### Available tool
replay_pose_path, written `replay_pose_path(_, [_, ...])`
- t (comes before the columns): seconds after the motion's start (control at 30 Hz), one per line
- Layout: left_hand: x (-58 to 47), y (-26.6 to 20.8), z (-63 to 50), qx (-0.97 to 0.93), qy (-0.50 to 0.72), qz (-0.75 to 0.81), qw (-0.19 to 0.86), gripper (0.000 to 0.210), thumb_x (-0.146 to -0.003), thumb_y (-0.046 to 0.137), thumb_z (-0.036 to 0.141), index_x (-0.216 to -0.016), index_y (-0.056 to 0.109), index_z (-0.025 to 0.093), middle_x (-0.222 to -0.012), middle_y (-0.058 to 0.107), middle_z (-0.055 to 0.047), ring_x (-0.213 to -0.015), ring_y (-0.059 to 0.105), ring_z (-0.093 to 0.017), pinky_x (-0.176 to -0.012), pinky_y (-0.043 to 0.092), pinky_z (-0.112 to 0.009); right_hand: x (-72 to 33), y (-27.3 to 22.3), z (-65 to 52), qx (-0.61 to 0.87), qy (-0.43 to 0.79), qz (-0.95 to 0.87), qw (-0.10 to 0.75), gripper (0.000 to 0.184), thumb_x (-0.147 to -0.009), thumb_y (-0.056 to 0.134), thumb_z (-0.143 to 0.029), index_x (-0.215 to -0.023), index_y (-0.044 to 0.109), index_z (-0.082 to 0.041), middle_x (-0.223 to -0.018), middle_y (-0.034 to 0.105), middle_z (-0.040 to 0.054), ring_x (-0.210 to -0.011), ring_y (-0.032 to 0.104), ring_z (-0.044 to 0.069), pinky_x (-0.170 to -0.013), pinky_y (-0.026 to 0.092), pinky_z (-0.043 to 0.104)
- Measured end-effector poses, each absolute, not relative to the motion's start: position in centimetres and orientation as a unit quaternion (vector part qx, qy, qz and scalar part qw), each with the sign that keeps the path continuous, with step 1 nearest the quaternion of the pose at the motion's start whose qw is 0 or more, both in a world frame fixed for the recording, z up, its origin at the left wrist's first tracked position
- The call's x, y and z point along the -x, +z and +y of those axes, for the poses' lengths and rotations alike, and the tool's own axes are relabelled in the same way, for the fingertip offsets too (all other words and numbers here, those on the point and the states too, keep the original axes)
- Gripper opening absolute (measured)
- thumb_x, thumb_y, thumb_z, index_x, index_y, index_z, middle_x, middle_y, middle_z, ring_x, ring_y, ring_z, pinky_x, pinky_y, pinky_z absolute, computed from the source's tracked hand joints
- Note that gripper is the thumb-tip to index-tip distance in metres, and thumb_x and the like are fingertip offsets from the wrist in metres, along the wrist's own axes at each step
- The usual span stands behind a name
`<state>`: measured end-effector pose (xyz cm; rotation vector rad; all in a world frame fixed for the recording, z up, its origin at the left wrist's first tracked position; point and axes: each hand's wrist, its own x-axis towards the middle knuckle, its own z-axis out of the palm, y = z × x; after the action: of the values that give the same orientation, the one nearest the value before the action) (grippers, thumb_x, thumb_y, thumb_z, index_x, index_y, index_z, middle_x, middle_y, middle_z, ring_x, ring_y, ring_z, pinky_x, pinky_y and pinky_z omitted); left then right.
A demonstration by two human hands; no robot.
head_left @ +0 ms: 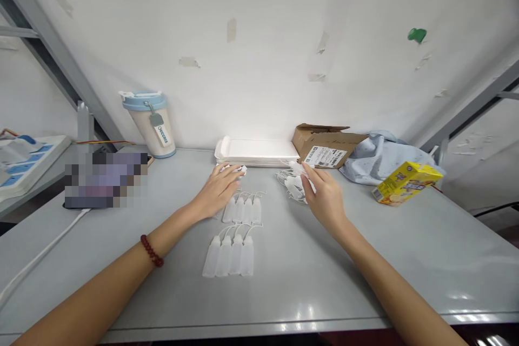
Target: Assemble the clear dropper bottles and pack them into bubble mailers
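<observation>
Two rows of translucent white bottle-shaped tags [229, 257] with thin white cords lie side by side on the grey table, several in each row. Beyond them my left hand [219, 192] reaches out, fingers stretched over a white piece [243, 170] that they mostly cover. On the other side, a loose pile of white tags [294, 188] with tangled cords rests on the tabletop. My right hand [324, 197] is at this pile, thumb and fingers closed on a white tag [298, 168] at its upper edge. Part of that tag is hidden by the fingers.
Behind the hands lies a stack of flat white trays [259, 148], with an opened cardboard box [332, 146] beside it. Rightward are a pale blue cloth [383, 157] and a yellow snack box [405, 183]. A tumbler [150, 127], phone [105, 178] and white cable [44, 257] are left.
</observation>
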<state>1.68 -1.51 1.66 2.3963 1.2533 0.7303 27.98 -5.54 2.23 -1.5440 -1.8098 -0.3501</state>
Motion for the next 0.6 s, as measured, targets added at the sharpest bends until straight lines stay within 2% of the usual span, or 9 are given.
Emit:
replay_pose_path(0.07, [-1.5,1.3,-1.0,-0.846,0.235,0.446,0.175,0.040,-0.092,0.029,0.033,-0.123,0.052,0.021,-0.141,0.039,-0.003,-0.134,0.016,-0.025,-0.107,0.020,-0.046,-28.2,1.9,-5.1,0.614,-0.159,-0.709,0.309,0.034,-0.090,0.038,-0.022,-0.116,0.058,-0.016,-0.097,0.066,0.0115,-0.090,0.053,0.026,-0.063,0.041,0.032])
replay_pose_path(0.2, [-1.5,1.1,-0.7,-0.846,0.229,0.449,0.174,0.040,-0.092,0.028,0.035,-0.121,0.054,0.024,-0.139,0.042,-0.002,-0.131,0.021,-0.026,-0.106,0.021,-0.047,-28.5,1.5,-4.6,0.618,-0.174,-0.729,0.240,0.033,-0.087,0.042,-0.015,-0.115,0.059,-0.010,-0.092,0.068,0.0111,-0.086,0.053,0.026,-0.075,0.040,0.036])
replay_pose_path(0.3, [-1.5,1.3,-0.9,-0.844,0.241,0.445,0.178,0.041,-0.092,0.027,0.035,-0.116,0.057,0.021,-0.133,0.048,-0.002,-0.125,0.029,-0.024,-0.105,0.025,-0.044,-28.7,1.1,-4.2,0.616,-0.178,-0.733,0.229,0.033,-0.086,0.043,-0.014,-0.114,0.059,-0.009,-0.090,0.069,0.0102,-0.086,0.053,0.027,-0.077,0.038,0.037])
replay_pose_path(0.6, [-1.7,2.0,-1.3,-0.818,0.279,0.466,0.190,0.040,-0.092,0.027,0.036,-0.098,0.063,0.019,-0.114,0.061,-0.004,-0.109,0.047,-0.022,-0.097,0.036,-0.037,-28.8,0.3,-3.6,0.610,-0.195,-0.733,0.230,0.030,-0.087,0.040,-0.015,-0.106,0.062,-0.011,-0.109,0.064,0.0139,-0.098,0.052,0.029,-0.083,0.037,0.040])
